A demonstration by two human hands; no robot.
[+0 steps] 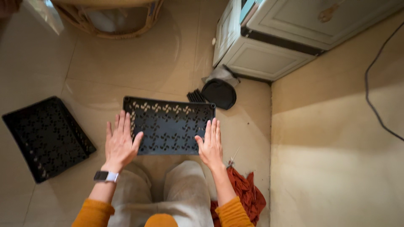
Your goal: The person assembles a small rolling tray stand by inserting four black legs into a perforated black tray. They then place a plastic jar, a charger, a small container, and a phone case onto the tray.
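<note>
Black perforated plastic tray (170, 124), flat, empty; left hand (120, 143) and right hand (210, 145) at edges, fingers extended, loosely together; second tray (46, 136) empty.

Left hand (120, 142): open, palm down, fingers straight and close together, thumb spread to the right; a watch with a pale strap sits on the wrist. Right hand (210, 145): open, turned edge-on, fingers extended forward, thumb toward the left. Both forearms in orange sleeves.
</note>
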